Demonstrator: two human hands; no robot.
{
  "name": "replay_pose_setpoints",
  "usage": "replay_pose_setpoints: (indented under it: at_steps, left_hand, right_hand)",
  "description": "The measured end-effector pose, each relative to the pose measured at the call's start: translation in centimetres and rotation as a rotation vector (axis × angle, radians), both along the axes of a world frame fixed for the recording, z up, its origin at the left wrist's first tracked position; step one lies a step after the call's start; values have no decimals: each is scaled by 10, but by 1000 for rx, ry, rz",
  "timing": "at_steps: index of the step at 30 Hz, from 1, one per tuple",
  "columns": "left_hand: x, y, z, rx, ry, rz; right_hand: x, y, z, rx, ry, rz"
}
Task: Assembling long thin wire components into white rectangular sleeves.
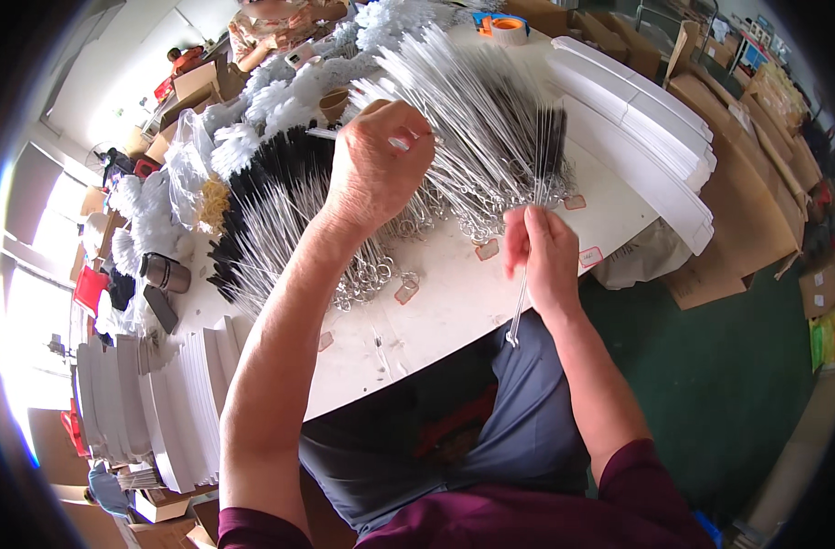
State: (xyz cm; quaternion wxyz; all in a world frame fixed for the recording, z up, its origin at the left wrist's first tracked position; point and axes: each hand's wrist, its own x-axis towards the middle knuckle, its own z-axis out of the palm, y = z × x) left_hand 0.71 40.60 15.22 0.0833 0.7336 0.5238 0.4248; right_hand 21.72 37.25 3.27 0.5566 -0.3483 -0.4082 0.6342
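My right hand (pixel 547 261) is closed round a few thin wire-handled brushes (pixel 521 306). Their looped ends hang below the fist near my thigh, and the wires rise toward dark bristles at the top. Raised over the table, my left hand (pixel 381 165) has its fingers curled in. A small pale bit shows at its fingers, too little to name. Beyond both hands lies a large heap of wire brushes (pixel 472 119), ring ends toward me. To the left, under my left forearm, is another heap with black bristles (pixel 298 165).
The white table (pixel 436 306) has small red-edged tags (pixel 406 291) along its near side. White folded card strips (pixel 637 119) lie at the right, more (pixel 161 393) stand at the left. A tape roll (pixel 509 31), a metal cup (pixel 164 273), cartons (pixel 710 256) and a co-worker (pixel 271 37) are around.
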Motion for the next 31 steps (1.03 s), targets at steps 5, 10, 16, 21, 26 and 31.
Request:
replay_pose_setpoints:
  at_steps: [5, 10, 16, 21, 26, 31]
  left_hand:
    - [-8, 0, 11, 40, -3, 13]
    - [-22, 7, 39, 84, -82, 58]
    - [-63, 9, 62, 168, -400, -39]
    - [-87, -7, 94, 241, -488, -80]
    - [-126, -40, 139, 228, -533, -80]
    - [-168, -88, 169, -4, -613, -293]
  right_hand:
    - [-29, 62, 36, 18, 73, 119]
    - [-40, 105, 20, -97, 73, 79]
    - [-44, 109, 20, -198, 202, 66]
    - [-46, 110, 18, -211, 152, 49]
    - [-47, 110, 14, -181, 135, 53]
    - [-51, 112, 10, -139, 95, 51]
